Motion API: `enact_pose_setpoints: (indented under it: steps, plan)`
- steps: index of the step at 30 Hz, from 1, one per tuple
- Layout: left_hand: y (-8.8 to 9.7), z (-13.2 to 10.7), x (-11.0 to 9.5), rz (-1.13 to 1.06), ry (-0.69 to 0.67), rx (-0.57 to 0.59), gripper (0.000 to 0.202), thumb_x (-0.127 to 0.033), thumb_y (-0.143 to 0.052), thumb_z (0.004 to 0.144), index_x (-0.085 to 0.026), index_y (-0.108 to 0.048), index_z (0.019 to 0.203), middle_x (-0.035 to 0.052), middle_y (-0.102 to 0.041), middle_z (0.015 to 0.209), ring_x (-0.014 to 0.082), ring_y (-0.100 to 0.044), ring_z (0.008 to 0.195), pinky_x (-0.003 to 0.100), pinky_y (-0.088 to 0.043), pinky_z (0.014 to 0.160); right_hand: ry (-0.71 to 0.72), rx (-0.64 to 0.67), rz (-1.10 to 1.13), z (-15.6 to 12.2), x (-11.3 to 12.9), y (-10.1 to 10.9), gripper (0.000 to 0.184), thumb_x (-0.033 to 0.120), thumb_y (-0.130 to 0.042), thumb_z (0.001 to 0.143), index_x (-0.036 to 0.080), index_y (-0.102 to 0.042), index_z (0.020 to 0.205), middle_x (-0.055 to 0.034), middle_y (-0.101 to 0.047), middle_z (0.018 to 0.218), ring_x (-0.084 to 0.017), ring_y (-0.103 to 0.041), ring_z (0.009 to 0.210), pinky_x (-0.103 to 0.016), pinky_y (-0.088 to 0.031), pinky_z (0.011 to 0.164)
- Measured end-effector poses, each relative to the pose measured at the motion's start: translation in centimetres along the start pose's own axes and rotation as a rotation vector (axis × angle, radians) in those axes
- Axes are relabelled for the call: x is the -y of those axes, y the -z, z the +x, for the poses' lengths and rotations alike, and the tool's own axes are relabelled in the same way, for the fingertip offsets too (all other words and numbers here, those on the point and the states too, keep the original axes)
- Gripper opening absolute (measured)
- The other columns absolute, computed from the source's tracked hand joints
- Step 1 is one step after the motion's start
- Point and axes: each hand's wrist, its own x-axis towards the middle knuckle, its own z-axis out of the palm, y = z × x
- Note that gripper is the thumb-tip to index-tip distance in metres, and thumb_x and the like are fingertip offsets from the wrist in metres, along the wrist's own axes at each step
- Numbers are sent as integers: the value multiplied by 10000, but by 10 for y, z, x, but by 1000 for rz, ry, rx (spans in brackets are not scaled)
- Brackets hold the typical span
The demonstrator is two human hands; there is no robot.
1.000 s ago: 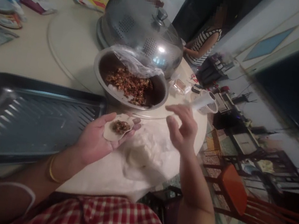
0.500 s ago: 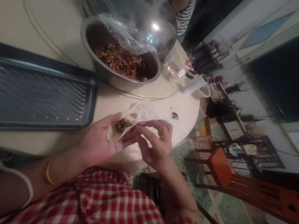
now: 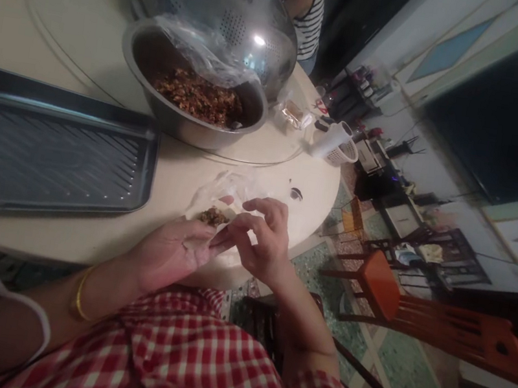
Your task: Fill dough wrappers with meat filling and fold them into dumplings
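My left hand (image 3: 171, 253) is palm up over the near table edge, a yellow bangle on its wrist. It cradles a thin pale dumpling wrapper with a lump of minced filling (image 3: 213, 215) on it. From the right, my right hand (image 3: 262, 237) pinches the wrapper's near edge between thumb and fingers, hiding part of it. Beyond both hands stands a steel bowl (image 3: 186, 127) of reddish-brown minced filling (image 3: 200, 96), partly covered by clear plastic film (image 3: 203, 51). Crumpled translucent plastic (image 3: 225, 185) lies on the table just past my fingers.
A dark ridged baking tray (image 3: 58, 156) sits at left. Behind the bowl is a large perforated steel steamer lid (image 3: 220, 4). A white basket (image 3: 343, 151) stands near the right edge. An orange chair (image 3: 379, 285) is on the floor; a person in stripes (image 3: 311, 18) is at the back.
The view has shifted slightly, moving the table things left and up. My right fingers have slid to the wrapper's near edge, and my left thumb now lies across its near side.
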Motion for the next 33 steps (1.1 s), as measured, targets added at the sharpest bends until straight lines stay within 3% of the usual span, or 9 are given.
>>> enact_pose_setpoints:
  steps: [5, 9, 14, 18, 21, 29, 33]
  plan:
    - [2, 4, -2, -40, 4, -57, 491, -5, -440, 839, -151, -589, 1284, 87, -737, 931, 194, -724, 904, 350, -561, 958, 48, 45, 3, -8, -4, 2, 142, 140, -573, 874, 257, -591, 953, -34, -674, 1011, -183, -607, 951, -395, -493, 880]
    - [7, 4, 0, -5, -8, -45, 371, -39, -481, 858, -110, -648, 1181, 114, -739, 968, 205, -715, 948, 327, -561, 958, 20, -18, -42, -9, -1, 1, 195, 173, -624, 864, 240, -577, 1041, -55, -653, 996, -187, -596, 955, -382, -513, 867]
    - [8, 1, 2, 69, -77, -30, 462, -37, -514, 863, -202, -607, 1284, 50, -733, 964, 146, -703, 892, 281, -571, 921, -2, -41, -58, -8, 4, -5, 149, 178, -617, 870, 256, -588, 992, -38, -649, 950, -186, -602, 913, -386, -518, 836]
    - [6, -2, 2, 66, -95, -93, 534, -31, -520, 854, -238, -568, 1344, 36, -731, 981, 145, -698, 909, 283, -571, 916, -13, -32, -34, -11, 6, -8, 132, 146, -600, 868, 259, -581, 935, -22, -662, 941, -171, -608, 905, -376, -505, 844]
    - [4, -3, 2, 52, -103, -161, 558, -4, -537, 832, -233, -575, 1339, 13, -731, 889, 119, -690, 795, 254, -589, 845, -18, -42, -24, -11, 7, -9, 129, 166, -614, 868, 262, -572, 943, -25, -661, 937, -176, -618, 896, -382, -514, 834]
    - [-6, -2, 0, -3, -68, -210, 404, -19, -479, 887, -167, -642, 1225, 42, -739, 921, 112, -693, 763, 225, -607, 741, 39, -101, -55, -17, 5, -12, 100, 168, -606, 873, 256, -588, 919, -37, -637, 931, -179, -610, 884, -371, -530, 791]
    - [-5, 1, 1, -22, -8, -268, 287, -88, -479, 912, -130, -691, 1101, 54, -720, 875, 132, -679, 743, 285, -625, 720, 45, -99, -93, -23, 1, -12, 115, 157, -570, 874, 270, -594, 881, -31, -635, 937, -181, -603, 878, -373, -524, 782]
